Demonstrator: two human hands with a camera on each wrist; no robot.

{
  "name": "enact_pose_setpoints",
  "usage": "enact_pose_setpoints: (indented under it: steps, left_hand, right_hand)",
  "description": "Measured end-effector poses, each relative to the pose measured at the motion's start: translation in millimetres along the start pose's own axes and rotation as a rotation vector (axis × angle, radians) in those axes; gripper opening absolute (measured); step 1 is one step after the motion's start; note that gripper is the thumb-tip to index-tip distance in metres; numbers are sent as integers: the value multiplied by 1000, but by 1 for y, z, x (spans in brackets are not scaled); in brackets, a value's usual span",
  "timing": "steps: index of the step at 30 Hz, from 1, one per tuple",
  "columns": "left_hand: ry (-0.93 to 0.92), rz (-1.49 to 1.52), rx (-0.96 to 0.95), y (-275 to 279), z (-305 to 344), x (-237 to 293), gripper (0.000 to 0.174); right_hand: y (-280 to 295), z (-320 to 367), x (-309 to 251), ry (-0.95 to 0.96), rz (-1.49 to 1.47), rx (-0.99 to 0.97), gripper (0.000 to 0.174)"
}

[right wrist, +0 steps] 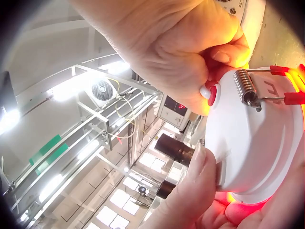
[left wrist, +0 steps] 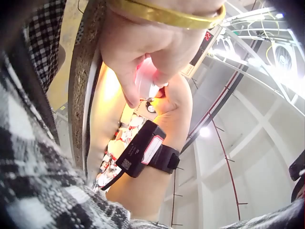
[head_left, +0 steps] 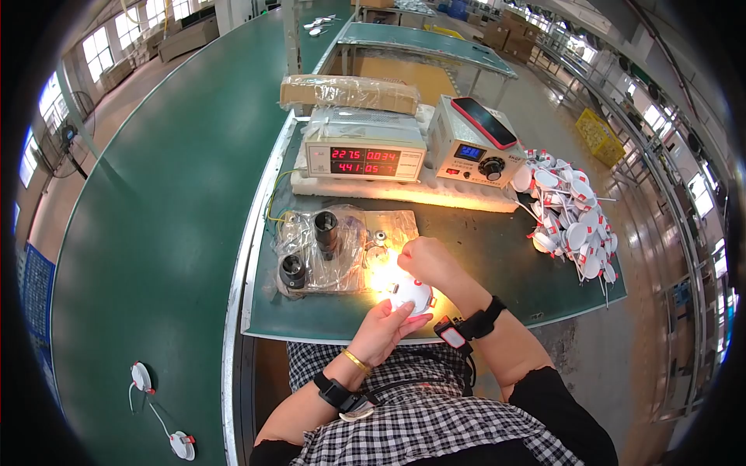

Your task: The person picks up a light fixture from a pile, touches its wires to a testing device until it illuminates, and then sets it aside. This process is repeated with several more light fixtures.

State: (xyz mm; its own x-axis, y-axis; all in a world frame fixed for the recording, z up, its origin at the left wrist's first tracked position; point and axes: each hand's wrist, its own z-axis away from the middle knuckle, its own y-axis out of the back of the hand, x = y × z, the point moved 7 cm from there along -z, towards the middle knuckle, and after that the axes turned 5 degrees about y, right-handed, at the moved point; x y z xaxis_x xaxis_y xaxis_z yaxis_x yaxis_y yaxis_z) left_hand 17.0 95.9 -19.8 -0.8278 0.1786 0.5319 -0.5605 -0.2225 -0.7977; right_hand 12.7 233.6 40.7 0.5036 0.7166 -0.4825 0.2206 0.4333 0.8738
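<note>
My left hand [head_left: 381,330] grips a round white lamp [head_left: 412,297] by its rim, and bright light spills out beside it. In the right wrist view the lamp [right wrist: 252,143] shows its white back, a metal spring [right wrist: 245,88] with red sleeves, and a red grommet [right wrist: 213,96]. A short bit of white cable [right wrist: 205,92] leads from the grommet into the curled fingers of my right hand [right wrist: 190,52], which hide the rest. In the left wrist view, the left thumb and fingers [left wrist: 147,43] pinch the glowing lamp [left wrist: 147,78].
A board with two black sockets [head_left: 325,227] lies left of the hands. Behind stand a meter with red digits [head_left: 365,159] and a power unit [head_left: 466,159] with a phone [head_left: 483,123] on top. White lamps [head_left: 575,217] are piled right; two more [head_left: 141,377] lie on the left green table.
</note>
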Motion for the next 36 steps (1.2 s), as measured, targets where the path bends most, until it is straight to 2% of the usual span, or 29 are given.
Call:
enact_pose_setpoints:
  steps: [7,15,21,36]
  left_hand:
    - [5,-20,14,3,-1,-1,36]
    - [70,155,-67,1,0,0,41]
    - [32,23,-53,4,-2,-2,40]
    - [38,25,-14,3,-2,-1,37]
  right_hand:
    - [-1,0,0,-4,23,-1,26]
    - [-2,0,3,-16,21,-6,26]
    - [-3,-1,2,14,27,30,26]
    - [-4,-1,4,9,55,16,26]
